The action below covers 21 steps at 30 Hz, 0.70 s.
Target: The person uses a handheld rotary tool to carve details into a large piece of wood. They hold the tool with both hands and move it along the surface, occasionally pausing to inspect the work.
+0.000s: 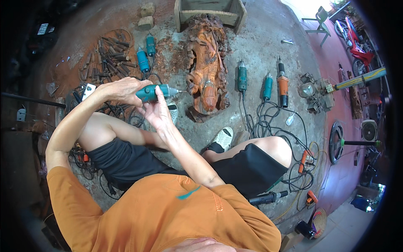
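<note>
A teal die grinder [152,93] lies sideways in front of me, its metal nose pointing right. My left hand [122,90] is closed round the rear of its body. The thumb of my right hand [156,110] presses on the body near the nose, with the fingers partly hidden beneath. The thin bit at the tip ends close to the left edge of a reddish-brown wood carving [206,54]; whether they touch I cannot tell. That carving lies lengthwise on the concrete floor, with a rounded, smoother part at its near end.
Two teal grinders [143,61] rest left of the carving, beside a round tray of carving bits [111,56]. Right of it lie two teal grinders [242,75] and an orange one [283,86], with tangled black cables [266,119]. A wooden frame [210,14] stands behind.
</note>
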Each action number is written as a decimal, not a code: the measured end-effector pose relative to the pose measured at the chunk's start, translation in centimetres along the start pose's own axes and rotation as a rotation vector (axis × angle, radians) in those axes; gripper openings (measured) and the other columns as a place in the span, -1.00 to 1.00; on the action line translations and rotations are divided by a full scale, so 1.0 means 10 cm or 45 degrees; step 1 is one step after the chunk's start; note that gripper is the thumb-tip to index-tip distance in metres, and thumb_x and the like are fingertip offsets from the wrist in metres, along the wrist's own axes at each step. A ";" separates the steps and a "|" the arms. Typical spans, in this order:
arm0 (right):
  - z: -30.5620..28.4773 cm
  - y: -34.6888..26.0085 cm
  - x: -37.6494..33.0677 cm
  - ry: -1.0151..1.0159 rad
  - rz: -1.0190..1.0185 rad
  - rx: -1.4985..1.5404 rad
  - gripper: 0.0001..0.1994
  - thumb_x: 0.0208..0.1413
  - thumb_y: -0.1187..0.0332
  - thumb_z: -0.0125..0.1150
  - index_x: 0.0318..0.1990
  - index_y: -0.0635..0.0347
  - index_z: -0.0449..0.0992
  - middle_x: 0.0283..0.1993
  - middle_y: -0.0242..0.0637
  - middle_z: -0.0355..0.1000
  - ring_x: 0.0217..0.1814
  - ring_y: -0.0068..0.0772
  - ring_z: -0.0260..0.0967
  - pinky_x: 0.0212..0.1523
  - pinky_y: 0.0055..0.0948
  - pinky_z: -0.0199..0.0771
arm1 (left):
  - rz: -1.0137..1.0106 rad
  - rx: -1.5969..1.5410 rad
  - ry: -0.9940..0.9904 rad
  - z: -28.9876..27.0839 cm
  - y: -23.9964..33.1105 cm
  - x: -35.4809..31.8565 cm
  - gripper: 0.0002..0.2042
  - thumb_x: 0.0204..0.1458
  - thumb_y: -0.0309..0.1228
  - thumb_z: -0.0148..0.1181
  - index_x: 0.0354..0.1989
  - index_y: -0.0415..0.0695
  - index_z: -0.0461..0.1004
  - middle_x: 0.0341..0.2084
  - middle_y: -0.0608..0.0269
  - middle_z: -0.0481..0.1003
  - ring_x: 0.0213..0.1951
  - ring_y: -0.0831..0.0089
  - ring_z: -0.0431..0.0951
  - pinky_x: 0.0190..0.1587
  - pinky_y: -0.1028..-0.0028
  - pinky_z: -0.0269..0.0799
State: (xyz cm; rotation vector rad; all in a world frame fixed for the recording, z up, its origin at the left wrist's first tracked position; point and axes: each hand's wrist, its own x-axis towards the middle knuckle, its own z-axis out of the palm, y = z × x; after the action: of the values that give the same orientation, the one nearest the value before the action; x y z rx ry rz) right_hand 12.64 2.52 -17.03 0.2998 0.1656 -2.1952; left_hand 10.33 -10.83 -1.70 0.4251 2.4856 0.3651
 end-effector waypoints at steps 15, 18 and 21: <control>0.29 -0.27 -0.28 -0.041 -0.167 0.081 -0.53 0.10 -0.04 0.27 0.07 -0.06 0.38 0.04 -0.38 0.46 0.10 -0.33 0.37 0.07 -0.08 0.33 | -0.076 0.060 -0.115 -0.33 0.60 0.09 -0.10 -0.29 -0.29 0.37 0.35 -0.12 0.10 -0.43 -0.16 0.54 -0.25 -0.02 0.56 -0.17 0.14 0.41; 0.20 -0.33 -0.18 -0.041 -0.174 0.066 -0.54 0.11 -0.04 0.27 0.06 -0.05 0.38 0.01 -0.37 0.47 0.06 -0.34 0.40 0.01 -0.11 0.38 | 0.058 0.055 -0.014 -0.26 0.42 0.17 -0.09 -0.27 -0.27 0.38 0.36 -0.10 0.07 -0.44 -0.16 0.54 -0.27 -0.02 0.56 -0.19 0.14 0.39; 0.11 -0.35 -0.09 -0.044 -0.149 0.024 -0.53 0.11 -0.05 0.26 0.06 -0.06 0.38 0.00 -0.40 0.47 0.03 -0.40 0.41 -0.03 -0.18 0.42 | 0.208 0.030 0.062 -0.17 0.18 0.24 -0.10 -0.22 -0.26 0.36 0.38 -0.08 0.03 -0.44 -0.14 0.53 -0.27 -0.04 0.55 -0.17 0.12 0.37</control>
State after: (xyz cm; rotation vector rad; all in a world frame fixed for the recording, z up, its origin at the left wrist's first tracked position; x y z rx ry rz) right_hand 10.17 5.06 -15.65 0.2681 0.1466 -2.3175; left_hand 7.89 -8.54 -0.96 0.6386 2.5111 0.4166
